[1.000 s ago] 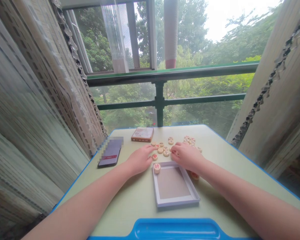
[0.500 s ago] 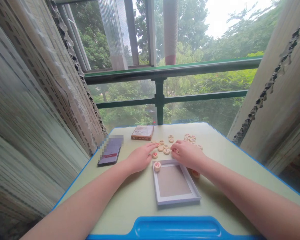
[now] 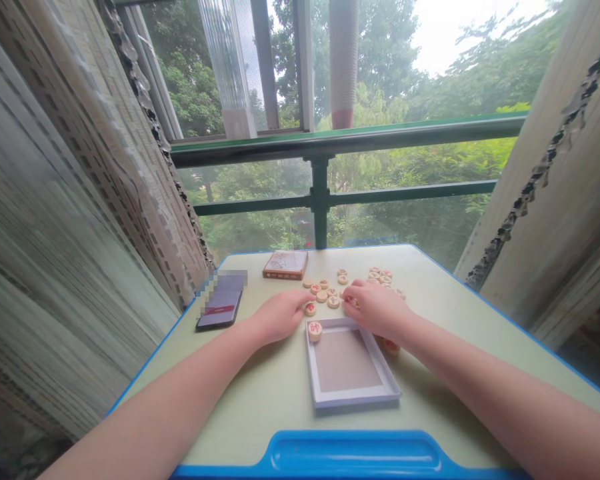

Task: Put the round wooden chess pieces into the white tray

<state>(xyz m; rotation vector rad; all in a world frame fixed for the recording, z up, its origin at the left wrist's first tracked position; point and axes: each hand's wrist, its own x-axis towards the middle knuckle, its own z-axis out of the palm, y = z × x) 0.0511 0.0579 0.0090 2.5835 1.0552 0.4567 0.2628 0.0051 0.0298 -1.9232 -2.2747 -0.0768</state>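
Round wooden Chinese chess pieces (image 3: 321,296) with red or dark characters lie scattered on the table between and beyond my hands. My left hand (image 3: 281,315) rests left of them, thumb and fingers apart, fingertips beside a red-marked piece (image 3: 311,309). My right hand (image 3: 377,308) is bent down over the pieces, its fingers curled round a red-marked one that is mostly hidden. Below the hands lies a shallow white box tray (image 3: 357,403); one larger red-marked piece (image 3: 315,331) sits at its upper left corner. Another piece (image 3: 391,347) shows partly under my right wrist.
A phone (image 3: 223,303) lies at the table's left edge. A flat, brown-sided box (image 3: 285,265) sits at the back. More pieces (image 3: 380,275) cluster behind my right hand. The pale table (image 3: 250,413) has a blue rim; a green railing (image 3: 320,200) stands beyond it.
My left fingers have drawn back and bent, uncovering pieces at the left of the group. My right hand stays almost where it was.
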